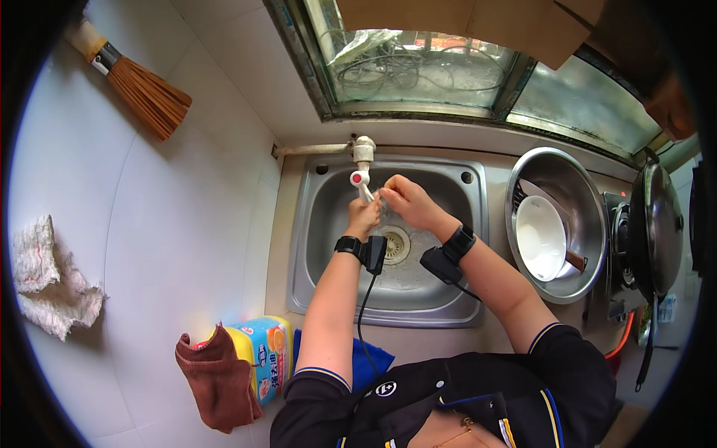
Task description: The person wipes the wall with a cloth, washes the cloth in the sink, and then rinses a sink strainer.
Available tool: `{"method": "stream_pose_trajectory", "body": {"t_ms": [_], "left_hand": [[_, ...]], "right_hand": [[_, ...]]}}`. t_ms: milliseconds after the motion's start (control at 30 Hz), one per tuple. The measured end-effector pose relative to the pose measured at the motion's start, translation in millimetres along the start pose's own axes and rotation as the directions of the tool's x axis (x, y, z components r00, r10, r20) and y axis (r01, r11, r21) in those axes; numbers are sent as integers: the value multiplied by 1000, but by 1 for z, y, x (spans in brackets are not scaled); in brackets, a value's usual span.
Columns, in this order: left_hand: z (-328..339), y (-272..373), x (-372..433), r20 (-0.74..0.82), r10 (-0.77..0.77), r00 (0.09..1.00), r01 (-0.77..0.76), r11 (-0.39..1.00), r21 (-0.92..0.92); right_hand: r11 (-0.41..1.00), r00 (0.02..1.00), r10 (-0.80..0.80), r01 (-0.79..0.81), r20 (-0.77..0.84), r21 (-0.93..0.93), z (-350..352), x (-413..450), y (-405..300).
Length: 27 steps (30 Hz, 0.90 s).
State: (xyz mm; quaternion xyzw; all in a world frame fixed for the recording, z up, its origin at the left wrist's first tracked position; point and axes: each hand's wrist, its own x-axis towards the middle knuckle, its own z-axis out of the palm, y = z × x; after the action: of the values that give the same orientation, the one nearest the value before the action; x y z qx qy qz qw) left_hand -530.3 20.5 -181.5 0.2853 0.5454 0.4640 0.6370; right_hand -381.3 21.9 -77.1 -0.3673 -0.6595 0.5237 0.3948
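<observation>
My left hand [364,216] is just below the white plastic tap [363,182], over the stainless steel sink [330,246]. Its fingers are partly hidden by the tap, so I cannot tell whether they hold anything. Close by on the right, my right hand [411,201] has its fingers curled towards the left one. Whether something small is pinched there cannot be made out. Water shows between the hands, above the drain strainer [395,245]. Both wrists wear black straps with small boxes and cables.
Right of the sink, a steel basin [518,263] holds a white bowl [540,238] and utensils. Beyond it, a lidded wok [661,224] is on a gas stove [619,280]. At left are a yellow detergent jug [271,358], a brown cloth [218,381] and a hanging bristle brush [148,95].
</observation>
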Motion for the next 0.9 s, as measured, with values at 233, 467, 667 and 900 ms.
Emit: {"method": "stream_pose_trajectory", "body": {"t_ms": [233,467,667,900], "left_hand": [[-28,-21,11,-162,297,941,-152,798,583],[-27,6,-44,63,-118,991,121,992,-41],[13,25,-88,49,0,999,2,999,-39],[49,18,-137,244,27,969,110,840,-532]], "right_hand": [[980,960,-109,147,258,-133,19,19,-18],[993,959,-26,58,284,-104,31,15,-24],[958,974,-122,166,189,-234,21,-37,24],[896,966,-241,260,97,-360,38,-91,8]]}}
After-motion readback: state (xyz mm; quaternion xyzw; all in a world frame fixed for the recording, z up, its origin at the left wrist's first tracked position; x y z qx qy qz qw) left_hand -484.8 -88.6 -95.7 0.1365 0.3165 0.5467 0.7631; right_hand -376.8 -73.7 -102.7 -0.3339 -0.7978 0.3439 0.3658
